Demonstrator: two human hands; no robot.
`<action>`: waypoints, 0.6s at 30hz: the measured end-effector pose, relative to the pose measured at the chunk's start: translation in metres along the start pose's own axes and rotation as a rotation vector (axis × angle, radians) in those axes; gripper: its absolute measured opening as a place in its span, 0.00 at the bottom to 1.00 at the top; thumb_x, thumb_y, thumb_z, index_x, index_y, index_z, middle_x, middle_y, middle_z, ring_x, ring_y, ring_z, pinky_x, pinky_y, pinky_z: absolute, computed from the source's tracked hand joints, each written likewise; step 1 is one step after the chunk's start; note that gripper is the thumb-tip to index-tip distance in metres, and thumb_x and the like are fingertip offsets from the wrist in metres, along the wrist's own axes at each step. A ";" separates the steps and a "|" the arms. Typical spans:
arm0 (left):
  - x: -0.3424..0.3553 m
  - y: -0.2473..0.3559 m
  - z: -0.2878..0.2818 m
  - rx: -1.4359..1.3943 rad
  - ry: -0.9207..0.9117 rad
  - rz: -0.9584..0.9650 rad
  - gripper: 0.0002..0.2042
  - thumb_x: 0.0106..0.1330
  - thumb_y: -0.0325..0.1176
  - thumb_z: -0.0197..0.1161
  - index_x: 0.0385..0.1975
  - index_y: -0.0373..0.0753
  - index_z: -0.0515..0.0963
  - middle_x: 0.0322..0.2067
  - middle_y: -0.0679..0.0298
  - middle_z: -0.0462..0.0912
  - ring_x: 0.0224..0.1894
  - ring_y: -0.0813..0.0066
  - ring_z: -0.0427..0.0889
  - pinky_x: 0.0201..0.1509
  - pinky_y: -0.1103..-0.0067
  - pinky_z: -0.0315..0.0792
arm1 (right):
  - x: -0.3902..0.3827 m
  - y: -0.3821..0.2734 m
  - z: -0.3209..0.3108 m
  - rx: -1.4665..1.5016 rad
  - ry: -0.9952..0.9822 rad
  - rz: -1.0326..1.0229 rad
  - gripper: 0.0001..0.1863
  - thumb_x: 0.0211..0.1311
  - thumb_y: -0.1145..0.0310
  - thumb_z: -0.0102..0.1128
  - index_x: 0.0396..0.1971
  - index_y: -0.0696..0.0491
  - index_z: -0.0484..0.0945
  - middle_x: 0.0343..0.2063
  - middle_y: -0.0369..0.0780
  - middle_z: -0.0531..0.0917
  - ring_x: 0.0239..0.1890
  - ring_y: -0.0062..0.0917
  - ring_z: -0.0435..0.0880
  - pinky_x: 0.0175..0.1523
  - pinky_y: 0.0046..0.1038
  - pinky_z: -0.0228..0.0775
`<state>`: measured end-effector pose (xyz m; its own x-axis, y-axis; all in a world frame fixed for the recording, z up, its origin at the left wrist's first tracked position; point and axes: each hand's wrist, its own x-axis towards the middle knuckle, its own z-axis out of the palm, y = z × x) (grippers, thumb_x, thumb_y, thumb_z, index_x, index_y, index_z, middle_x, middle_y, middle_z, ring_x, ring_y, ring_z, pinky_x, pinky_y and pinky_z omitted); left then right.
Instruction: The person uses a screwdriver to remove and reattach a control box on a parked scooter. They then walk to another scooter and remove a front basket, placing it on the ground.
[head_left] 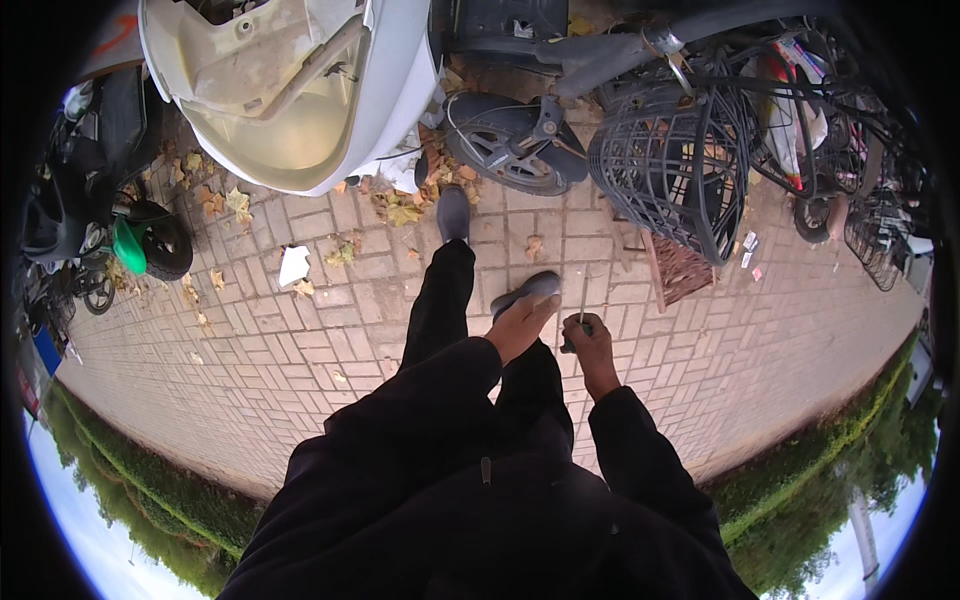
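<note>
My right hand [592,352] is closed around the dark handle of a screwdriver [583,296], its thin shaft pointing forward, away from me. My left hand [522,328] hangs just left of it, over my right shoe, with fingers stretched out and nothing visible in them. Both hands are in the air above the paving. Ahead on the left stands a large white scooter body panel [385,120] with a dirty cream inner side. Right of that panel is a small black scooter wheel [515,145]. Neither hand touches the panel or the wheel.
A black wire basket [665,165] juts out ahead on the right, above a brown slatted piece [680,270]. Parked scooters [150,240] crowd the left side. Dry leaves [405,212] and a white scrap [294,265] lie on the brick paving [350,320]. Hedges [150,480] line the path behind.
</note>
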<state>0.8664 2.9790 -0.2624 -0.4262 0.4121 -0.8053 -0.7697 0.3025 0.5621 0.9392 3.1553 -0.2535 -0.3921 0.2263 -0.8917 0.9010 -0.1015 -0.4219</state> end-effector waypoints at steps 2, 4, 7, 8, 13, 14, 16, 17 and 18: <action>-0.001 -0.039 0.020 -0.417 -0.114 -0.168 0.27 0.77 0.53 0.54 0.61 0.35 0.75 0.52 0.58 0.81 0.56 0.70 0.78 0.59 0.74 0.72 | 0.003 0.005 0.026 -0.360 -0.132 -0.090 0.27 0.62 0.58 0.69 0.51 0.61 0.72 0.35 0.47 0.84 0.36 0.34 0.87 0.42 0.34 0.79; 0.011 -0.061 0.034 -0.498 -0.020 -0.005 0.18 0.79 0.41 0.54 0.58 0.35 0.76 0.47 0.64 0.82 0.52 0.78 0.80 0.56 0.79 0.75 | -0.001 0.006 0.034 -0.598 -0.125 -0.280 0.34 0.60 0.59 0.67 0.62 0.56 0.65 0.49 0.55 0.82 0.53 0.54 0.81 0.53 0.43 0.76; 0.025 -0.082 0.039 -0.704 0.032 0.010 0.13 0.80 0.36 0.52 0.49 0.35 0.80 0.41 0.66 0.84 0.45 0.78 0.82 0.53 0.79 0.77 | 0.006 0.010 0.017 -0.692 -0.257 -0.381 0.35 0.59 0.62 0.71 0.63 0.56 0.68 0.52 0.50 0.82 0.50 0.41 0.84 0.54 0.38 0.76; 0.030 -0.087 0.041 -0.689 0.020 -0.027 0.13 0.80 0.37 0.52 0.49 0.36 0.80 0.42 0.65 0.84 0.45 0.78 0.83 0.52 0.79 0.77 | 0.010 0.015 0.003 -0.649 -0.333 -0.407 0.35 0.59 0.62 0.71 0.64 0.56 0.68 0.53 0.49 0.82 0.50 0.40 0.84 0.54 0.37 0.76; 0.047 -0.107 0.037 -0.663 0.056 -0.091 0.13 0.80 0.42 0.53 0.41 0.40 0.76 0.42 0.59 0.85 0.44 0.68 0.86 0.49 0.68 0.81 | 0.081 0.074 -0.098 -0.615 -0.197 -0.480 0.29 0.64 0.65 0.68 0.63 0.55 0.71 0.53 0.50 0.80 0.45 0.36 0.86 0.51 0.36 0.78; 0.052 -0.112 0.031 -0.671 0.081 -0.059 0.13 0.80 0.42 0.53 0.40 0.40 0.76 0.40 0.58 0.86 0.43 0.68 0.86 0.49 0.68 0.81 | 0.108 0.087 -0.121 -0.579 -0.049 -0.374 0.28 0.65 0.65 0.67 0.62 0.56 0.72 0.53 0.49 0.81 0.44 0.34 0.86 0.50 0.35 0.78; 0.063 -0.125 0.021 -0.656 0.157 -0.051 0.13 0.79 0.42 0.54 0.37 0.39 0.76 0.34 0.58 0.85 0.37 0.69 0.86 0.45 0.72 0.80 | 0.153 0.104 -0.178 -0.673 0.239 -0.300 0.29 0.66 0.63 0.67 0.63 0.56 0.71 0.52 0.50 0.82 0.41 0.35 0.87 0.47 0.35 0.79; 0.068 -0.133 0.014 -0.634 0.161 -0.060 0.13 0.79 0.42 0.54 0.37 0.39 0.76 0.34 0.58 0.85 0.36 0.70 0.86 0.43 0.73 0.80 | 0.173 0.111 -0.204 -0.720 0.325 -0.307 0.30 0.64 0.63 0.68 0.63 0.55 0.70 0.53 0.50 0.82 0.42 0.35 0.87 0.48 0.35 0.79; 0.074 -0.141 0.007 -0.598 0.173 -0.114 0.13 0.79 0.41 0.54 0.37 0.38 0.76 0.33 0.59 0.85 0.35 0.71 0.85 0.42 0.73 0.80 | 0.188 0.116 -0.228 -0.775 0.351 -0.307 0.30 0.64 0.63 0.68 0.63 0.55 0.70 0.54 0.50 0.81 0.46 0.39 0.86 0.51 0.37 0.78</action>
<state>0.9473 2.9728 -0.3996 -0.3583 0.2453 -0.9008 -0.9259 -0.2169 0.3092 1.0125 3.4073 -0.4330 -0.6710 0.4310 -0.6033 0.6883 0.6646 -0.2907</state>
